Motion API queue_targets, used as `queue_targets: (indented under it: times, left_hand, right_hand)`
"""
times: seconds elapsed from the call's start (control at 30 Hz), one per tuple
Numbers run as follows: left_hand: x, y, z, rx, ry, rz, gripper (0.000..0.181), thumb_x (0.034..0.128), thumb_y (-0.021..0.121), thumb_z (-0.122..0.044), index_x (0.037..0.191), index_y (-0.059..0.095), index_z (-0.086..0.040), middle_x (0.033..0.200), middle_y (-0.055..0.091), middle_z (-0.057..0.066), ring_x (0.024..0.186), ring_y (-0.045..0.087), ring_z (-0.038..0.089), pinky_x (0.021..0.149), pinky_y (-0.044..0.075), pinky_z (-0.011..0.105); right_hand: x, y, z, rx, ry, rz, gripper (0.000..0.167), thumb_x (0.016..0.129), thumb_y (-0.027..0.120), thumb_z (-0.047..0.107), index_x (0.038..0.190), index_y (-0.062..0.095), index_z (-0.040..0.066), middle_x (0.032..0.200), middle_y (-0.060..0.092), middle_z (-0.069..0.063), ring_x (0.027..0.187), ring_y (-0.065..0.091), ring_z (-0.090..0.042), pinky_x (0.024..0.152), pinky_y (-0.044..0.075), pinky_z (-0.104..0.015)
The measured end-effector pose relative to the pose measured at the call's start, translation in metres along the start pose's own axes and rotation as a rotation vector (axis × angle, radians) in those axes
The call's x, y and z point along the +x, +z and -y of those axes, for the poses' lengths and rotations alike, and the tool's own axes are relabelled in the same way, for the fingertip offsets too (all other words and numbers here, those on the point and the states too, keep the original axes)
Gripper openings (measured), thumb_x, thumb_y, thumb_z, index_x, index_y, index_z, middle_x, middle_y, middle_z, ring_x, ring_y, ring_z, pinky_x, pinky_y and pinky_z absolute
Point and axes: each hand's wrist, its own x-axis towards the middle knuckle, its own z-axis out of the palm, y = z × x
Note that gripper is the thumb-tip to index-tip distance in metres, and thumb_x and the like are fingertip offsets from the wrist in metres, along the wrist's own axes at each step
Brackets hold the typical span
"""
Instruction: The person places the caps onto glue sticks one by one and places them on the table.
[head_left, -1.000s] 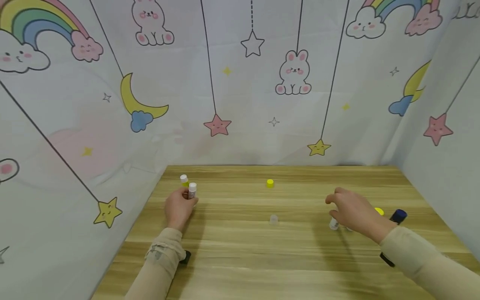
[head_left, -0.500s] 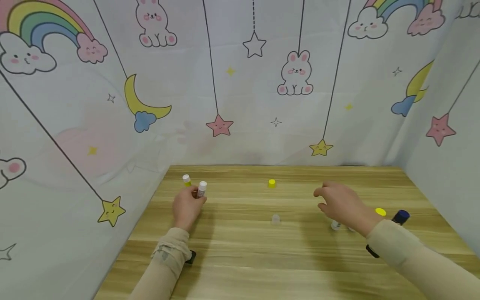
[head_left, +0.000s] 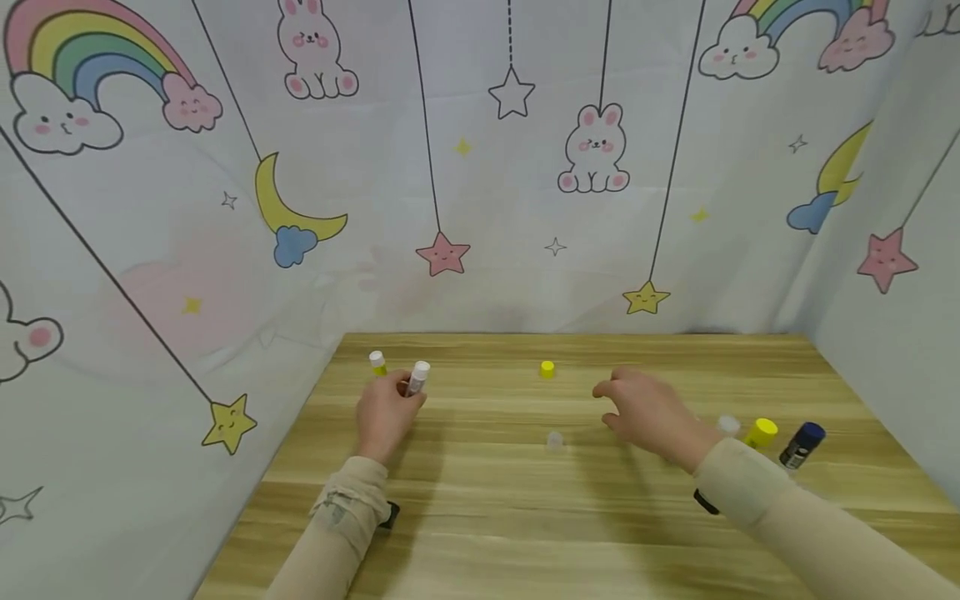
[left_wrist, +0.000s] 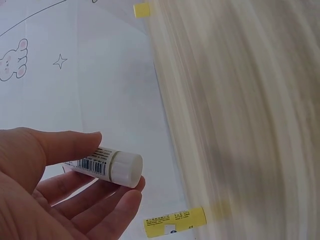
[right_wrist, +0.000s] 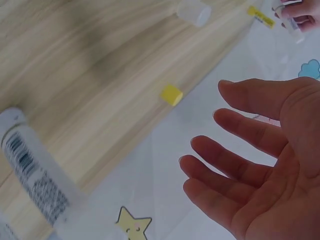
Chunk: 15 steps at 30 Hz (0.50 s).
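Between the thumb and fingers of my left hand (head_left: 385, 417) is a white glue stick (left_wrist: 102, 164), printed with a barcode, its plain white end uppermost. Just behind that hand stands a yellow glue stick (left_wrist: 176, 222) with a white top end. My right hand (head_left: 647, 414) hovers over the right half of the table, palm empty, fingers loosely bent and spread. A small translucent cap (head_left: 554, 440) lies on the wood left of it. Farther back sits a yellow cap (head_left: 547, 369). A white glue stick (right_wrist: 37, 175) with a barcode stands near my right hand.
On the right of the wooden table (head_left: 480, 517) stand a glue stick with a translucent top (head_left: 727, 426), one with a yellow top (head_left: 762, 432) and a dark blue one (head_left: 802, 444). A printed cloth (head_left: 495, 183) hangs behind the table.
My right hand has moved left, away from the glue sticks, uncovering more of them. My left hand has shifted slightly right, away from the yellow glue stick, carrying the white one.
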Motion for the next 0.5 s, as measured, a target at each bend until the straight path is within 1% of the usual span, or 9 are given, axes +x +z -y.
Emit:
queue_targets:
  times: [0.1,0.23,0.37,0.5]
  left_hand:
    - [0.000,0.000,-0.003,-0.004,0.002,0.004,0.028,0.0842,0.081,-0.016,0.110,0.075,-0.007,0.092,0.074,0.009,0.080,0.068,0.026,0.071,0.053,0.047]
    - [-0.002,0.001,-0.007,-0.006,0.003,0.007,0.027,0.0838,0.081,-0.017,0.108,0.075,-0.007,0.090,0.074,0.009,0.077,0.068,0.025,0.069,0.054,0.047]
    - [-0.003,0.002,-0.009,0.009,0.009,0.014,0.027,0.0834,0.081,-0.019,0.108,0.076,-0.009,0.087,0.073,0.007,0.073,0.067,0.023,0.065,0.053,0.045]
    - [-0.003,0.005,-0.010,0.029,0.030,0.024,0.029,0.0842,0.081,-0.020,0.111,0.076,-0.011,0.087,0.073,0.005,0.072,0.066,0.020,0.064,0.052,0.043]
  right_hand:
    - [0.004,0.007,0.006,0.008,0.003,0.008,0.034,0.082,0.084,0.016,0.114,0.074,0.009,0.094,0.061,-0.004,0.073,0.058,-0.017,0.060,0.052,-0.034]
    - [0.010,0.016,0.016,0.026,0.010,0.036,0.037,0.083,0.084,0.019,0.117,0.073,0.009,0.098,0.063,-0.004,0.078,0.060,-0.019,0.063,0.053,-0.035]
    - [0.016,0.026,0.025,0.072,0.006,0.070,0.039,0.084,0.082,0.023,0.120,0.072,0.011,0.100,0.064,-0.004,0.081,0.060,-0.018,0.067,0.053,-0.037]
    - [0.021,0.036,0.031,0.122,-0.005,0.065,0.039,0.086,0.081,0.024,0.122,0.071,0.010,0.100,0.064,-0.005,0.080,0.058,-0.017,0.068,0.052,-0.038]
